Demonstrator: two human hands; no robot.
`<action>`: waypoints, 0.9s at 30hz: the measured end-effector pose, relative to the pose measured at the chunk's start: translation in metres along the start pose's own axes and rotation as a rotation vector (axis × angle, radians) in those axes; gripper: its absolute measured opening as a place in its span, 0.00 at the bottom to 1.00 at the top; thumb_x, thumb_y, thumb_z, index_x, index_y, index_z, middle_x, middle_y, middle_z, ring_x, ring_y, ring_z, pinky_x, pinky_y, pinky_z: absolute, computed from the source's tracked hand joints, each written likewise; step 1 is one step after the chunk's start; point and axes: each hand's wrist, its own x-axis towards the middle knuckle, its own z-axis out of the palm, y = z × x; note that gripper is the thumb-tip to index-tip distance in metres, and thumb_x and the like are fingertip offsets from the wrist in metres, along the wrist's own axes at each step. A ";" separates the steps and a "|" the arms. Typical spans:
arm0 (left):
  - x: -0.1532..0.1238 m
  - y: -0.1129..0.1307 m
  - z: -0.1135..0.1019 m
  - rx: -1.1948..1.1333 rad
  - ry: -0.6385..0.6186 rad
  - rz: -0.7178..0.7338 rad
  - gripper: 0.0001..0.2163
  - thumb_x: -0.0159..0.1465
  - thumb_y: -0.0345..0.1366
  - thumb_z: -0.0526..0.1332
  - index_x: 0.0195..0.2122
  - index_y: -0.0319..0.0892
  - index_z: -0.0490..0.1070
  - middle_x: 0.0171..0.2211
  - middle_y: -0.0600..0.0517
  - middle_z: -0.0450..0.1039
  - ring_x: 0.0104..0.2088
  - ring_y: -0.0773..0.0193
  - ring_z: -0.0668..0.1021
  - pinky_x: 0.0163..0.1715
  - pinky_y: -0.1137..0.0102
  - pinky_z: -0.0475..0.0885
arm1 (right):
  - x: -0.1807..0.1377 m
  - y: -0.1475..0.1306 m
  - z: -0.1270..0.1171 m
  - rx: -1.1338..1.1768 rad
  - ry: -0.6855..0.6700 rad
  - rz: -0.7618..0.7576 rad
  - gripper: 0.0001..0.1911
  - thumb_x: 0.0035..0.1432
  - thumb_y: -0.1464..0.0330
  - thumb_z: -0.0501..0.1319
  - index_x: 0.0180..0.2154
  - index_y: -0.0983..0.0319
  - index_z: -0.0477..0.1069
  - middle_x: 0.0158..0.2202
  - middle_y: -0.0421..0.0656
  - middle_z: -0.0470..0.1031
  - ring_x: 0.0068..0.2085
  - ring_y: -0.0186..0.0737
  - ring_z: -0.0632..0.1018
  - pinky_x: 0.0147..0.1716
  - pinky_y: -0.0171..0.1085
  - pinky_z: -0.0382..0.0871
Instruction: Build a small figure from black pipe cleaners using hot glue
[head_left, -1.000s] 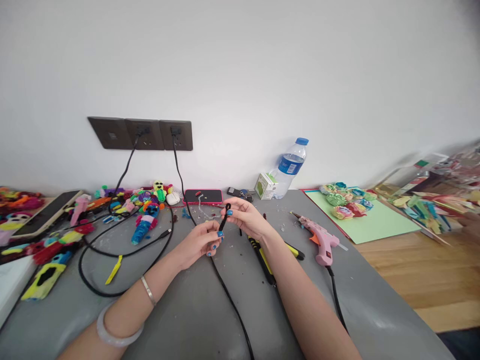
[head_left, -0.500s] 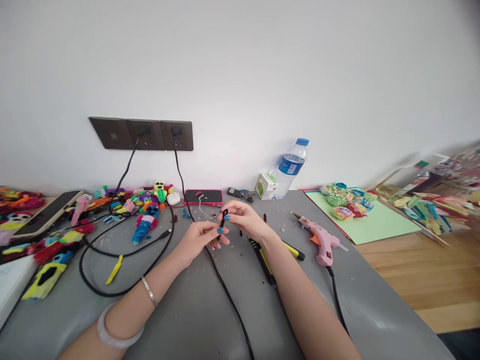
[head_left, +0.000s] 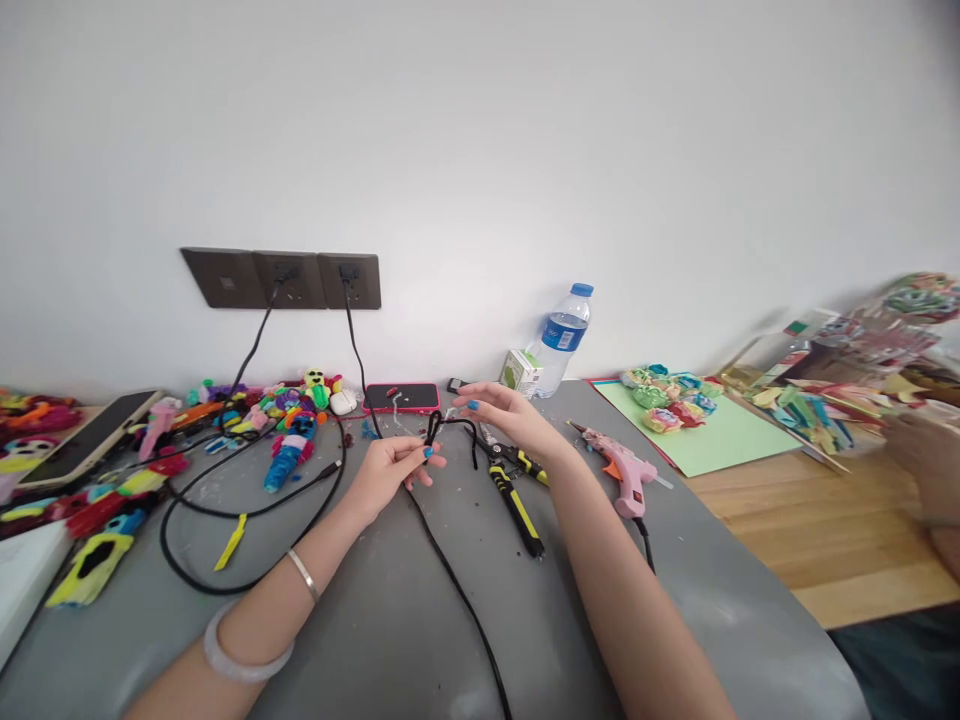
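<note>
My left hand [head_left: 391,476] is closed, pinching a black fuzzy pipe cleaner [head_left: 434,427] between thumb and fingers. The pipe cleaner stands up from the grip in a bent loop, and its loose tail runs off to the right and hooks downward. Just right of the loop, my right hand [head_left: 517,420] hovers with fingers stretched out and thumb apart, apparently holding nothing. Below it lie pliers [head_left: 517,510] with black and yellow handles. A phone with a pink edge [head_left: 405,397] lies behind the hands.
A pink glue gun [head_left: 619,470] lies at right, near paper flowers [head_left: 664,400] on green paper [head_left: 739,440]. A water bottle [head_left: 562,345] leans against the wall. Colourful pipe cleaner figures [head_left: 289,455] and a black cable [head_left: 169,540] cover the left. Another person's hand [head_left: 922,450] shows far right.
My right hand has come off the black pipe cleaner and opened, moving slightly right. The loop now shows a longer tail. The pliers are less covered, and another person's hand has appeared at right.
</note>
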 end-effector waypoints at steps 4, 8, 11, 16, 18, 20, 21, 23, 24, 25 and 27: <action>0.001 0.001 -0.001 0.052 0.039 0.017 0.24 0.55 0.54 0.67 0.40 0.35 0.80 0.39 0.37 0.84 0.21 0.67 0.76 0.18 0.75 0.60 | -0.032 -0.032 -0.011 -0.683 0.114 0.340 0.14 0.63 0.65 0.59 0.48 0.64 0.73 0.51 0.52 0.78 0.48 0.49 0.79 0.47 0.44 0.70; 0.000 0.003 0.001 0.108 0.029 0.055 0.23 0.56 0.54 0.66 0.38 0.35 0.80 0.37 0.37 0.84 0.21 0.66 0.76 0.18 0.74 0.59 | -0.070 -0.036 0.015 -1.148 0.049 0.618 0.26 0.61 0.60 0.62 0.56 0.69 0.69 0.55 0.61 0.72 0.55 0.62 0.74 0.47 0.49 0.68; -0.001 0.003 0.003 0.141 0.018 0.085 0.23 0.57 0.54 0.66 0.37 0.35 0.80 0.37 0.38 0.84 0.20 0.65 0.76 0.18 0.73 0.60 | -0.087 -0.025 0.040 -1.284 0.082 0.696 0.43 0.56 0.57 0.67 0.67 0.68 0.56 0.61 0.63 0.66 0.60 0.67 0.69 0.48 0.51 0.67; -0.002 0.004 0.002 0.164 0.012 0.121 0.21 0.58 0.52 0.65 0.36 0.36 0.80 0.36 0.39 0.84 0.20 0.65 0.76 0.20 0.72 0.64 | -0.095 -0.011 0.042 -1.300 0.223 0.586 0.34 0.58 0.62 0.63 0.64 0.65 0.61 0.55 0.57 0.70 0.55 0.61 0.72 0.45 0.46 0.67; -0.003 0.003 0.003 0.165 0.010 0.129 0.20 0.59 0.51 0.65 0.36 0.35 0.80 0.36 0.39 0.84 0.20 0.65 0.76 0.21 0.72 0.66 | -0.099 -0.013 0.033 -1.238 0.260 0.550 0.31 0.57 0.61 0.62 0.61 0.64 0.64 0.53 0.56 0.72 0.54 0.61 0.72 0.44 0.45 0.66; -0.003 0.003 0.003 0.167 0.008 0.135 0.19 0.59 0.50 0.65 0.36 0.36 0.79 0.35 0.40 0.84 0.20 0.66 0.76 0.22 0.71 0.68 | -0.105 -0.019 0.023 -1.175 0.322 0.509 0.30 0.56 0.61 0.61 0.58 0.65 0.68 0.52 0.56 0.73 0.53 0.61 0.73 0.45 0.46 0.66; -0.003 0.003 0.003 0.167 0.008 0.137 0.18 0.60 0.49 0.65 0.35 0.36 0.79 0.35 0.40 0.84 0.20 0.66 0.76 0.23 0.71 0.68 | -0.108 -0.023 0.018 -1.135 0.362 0.484 0.29 0.55 0.61 0.62 0.57 0.65 0.69 0.52 0.57 0.73 0.54 0.62 0.73 0.46 0.46 0.66; -0.004 0.002 0.003 0.172 0.007 0.146 0.18 0.60 0.49 0.64 0.35 0.36 0.79 0.35 0.40 0.84 0.19 0.65 0.76 0.25 0.70 0.70 | -0.115 -0.031 0.008 -0.997 0.431 0.424 0.27 0.53 0.61 0.62 0.54 0.63 0.72 0.52 0.56 0.75 0.55 0.61 0.73 0.48 0.47 0.66; -0.004 0.002 0.003 0.179 0.007 0.151 0.18 0.60 0.49 0.64 0.35 0.36 0.79 0.35 0.41 0.84 0.19 0.65 0.75 0.25 0.70 0.71 | -0.118 -0.035 0.004 -0.890 0.452 0.409 0.26 0.52 0.60 0.62 0.53 0.62 0.73 0.51 0.54 0.76 0.54 0.61 0.73 0.47 0.47 0.67; -0.004 0.002 0.003 0.187 0.007 0.157 0.17 0.60 0.49 0.64 0.35 0.36 0.79 0.35 0.41 0.84 0.19 0.65 0.75 0.26 0.70 0.71 | -0.121 -0.039 0.000 -0.761 0.450 0.409 0.26 0.51 0.59 0.62 0.51 0.61 0.74 0.49 0.53 0.77 0.52 0.59 0.75 0.46 0.46 0.68; -0.004 0.002 0.003 0.203 0.006 0.163 0.17 0.60 0.48 0.63 0.35 0.36 0.78 0.35 0.41 0.84 0.19 0.66 0.75 0.26 0.70 0.72 | -0.125 -0.044 -0.006 -0.461 0.398 0.418 0.26 0.49 0.57 0.62 0.49 0.61 0.74 0.45 0.51 0.78 0.47 0.56 0.77 0.42 0.46 0.71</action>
